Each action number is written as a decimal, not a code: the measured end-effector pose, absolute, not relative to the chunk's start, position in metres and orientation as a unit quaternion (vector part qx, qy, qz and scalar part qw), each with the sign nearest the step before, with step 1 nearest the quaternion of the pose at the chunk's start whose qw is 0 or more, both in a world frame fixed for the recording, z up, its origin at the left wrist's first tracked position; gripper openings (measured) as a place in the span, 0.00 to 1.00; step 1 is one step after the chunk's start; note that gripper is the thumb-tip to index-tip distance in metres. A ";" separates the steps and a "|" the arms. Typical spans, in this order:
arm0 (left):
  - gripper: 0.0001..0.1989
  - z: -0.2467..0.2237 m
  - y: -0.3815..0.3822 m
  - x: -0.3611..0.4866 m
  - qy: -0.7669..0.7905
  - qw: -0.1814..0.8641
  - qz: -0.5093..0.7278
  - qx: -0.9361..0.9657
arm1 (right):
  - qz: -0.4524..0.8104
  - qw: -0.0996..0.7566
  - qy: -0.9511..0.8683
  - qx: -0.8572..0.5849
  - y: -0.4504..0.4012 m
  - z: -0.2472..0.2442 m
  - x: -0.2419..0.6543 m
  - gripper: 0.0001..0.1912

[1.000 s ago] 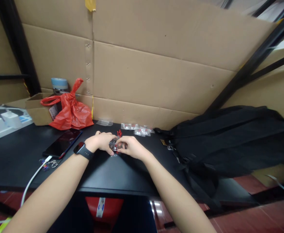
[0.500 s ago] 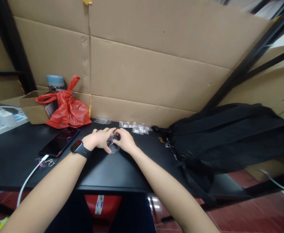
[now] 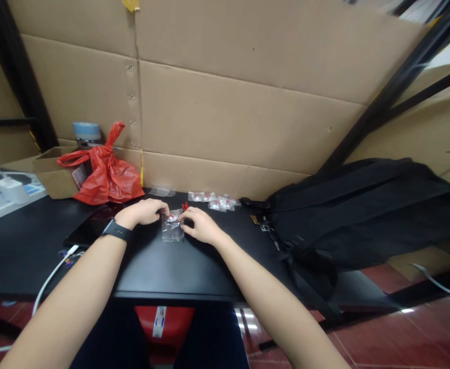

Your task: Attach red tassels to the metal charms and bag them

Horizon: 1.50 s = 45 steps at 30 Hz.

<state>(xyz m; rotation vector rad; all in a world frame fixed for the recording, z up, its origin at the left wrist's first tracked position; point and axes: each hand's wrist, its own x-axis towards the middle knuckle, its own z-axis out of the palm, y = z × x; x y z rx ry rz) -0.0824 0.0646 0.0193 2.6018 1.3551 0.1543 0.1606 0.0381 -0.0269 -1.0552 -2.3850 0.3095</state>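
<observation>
A clear plastic bag point(image 3: 172, 231) with a small red and silver item inside its upper part lies on the black table between my hands. My left hand point(image 3: 150, 210) is at the bag's upper left, fingers curled with the fingertips near its edge; whether they grip it is unclear. My right hand point(image 3: 199, 225) has thumb and fingertips on the bag's right edge, pinching it. A small red cord point(image 3: 185, 206) lies just behind the bag, by my right fingers. Several small clear packets point(image 3: 221, 203) with red and silver contents sit near the cardboard wall.
At the left are a red plastic bag point(image 3: 109, 177), a cardboard box point(image 3: 56, 177), a phone point(image 3: 90, 225) with a white cable and a power strip point(image 3: 13, 197). A black backpack point(image 3: 363, 215) covers the right side. A flat clear bag point(image 3: 162, 191) lies behind my left hand.
My hands have moved apart, the left one leftward over part of the phone. The clear bag between them and the red cord now show more fully.
</observation>
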 end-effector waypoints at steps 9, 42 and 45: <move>0.30 0.021 0.055 -0.072 0.470 0.112 0.046 0.875 | 0.163 0.309 -0.833 -0.428 0.042 -0.023 0.169 0.05; 0.17 0.011 0.050 -0.046 0.448 0.088 0.090 0.885 | 0.114 0.219 -0.854 -0.457 0.032 -0.022 0.163 0.16; 0.21 0.011 0.052 -0.050 0.445 0.089 0.092 0.886 | 0.140 0.237 -0.836 -0.475 0.034 -0.020 0.164 0.15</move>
